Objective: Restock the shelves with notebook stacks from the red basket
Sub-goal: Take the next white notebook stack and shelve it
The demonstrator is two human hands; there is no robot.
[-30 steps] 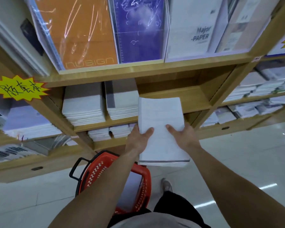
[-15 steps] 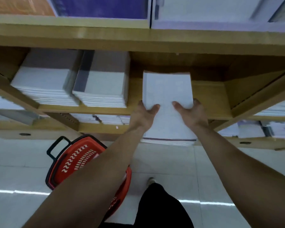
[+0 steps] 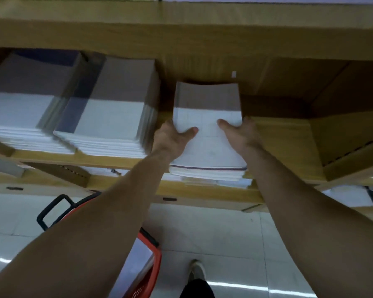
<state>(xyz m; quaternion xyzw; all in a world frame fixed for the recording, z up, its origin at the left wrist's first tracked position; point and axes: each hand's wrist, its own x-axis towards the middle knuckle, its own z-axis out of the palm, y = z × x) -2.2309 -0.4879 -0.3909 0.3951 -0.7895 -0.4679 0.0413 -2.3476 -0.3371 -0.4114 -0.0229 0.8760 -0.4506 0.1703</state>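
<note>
Placing step: left hand [image 3: 172,136] & right hand [image 3: 240,132] both clamp the notebook stack [image 3: 207,136], half onto the wooden shelf [image 3: 284,143], beside a shelved stack [image 3: 114,112]. Next, I'd guess: push fully in, release. Red basket [image 3: 153,261] sits on the floor below.

Both arms outstretched, left hand [image 3: 172,138] and right hand [image 3: 239,134] clamped, thumbs on top

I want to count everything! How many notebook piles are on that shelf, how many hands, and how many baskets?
Notebook stacks on the shelf: 3 (left stack, middle stack, held stack)
Hands: 2 (left hand, right hand)
Red basket: 1
Total: 6
</note>
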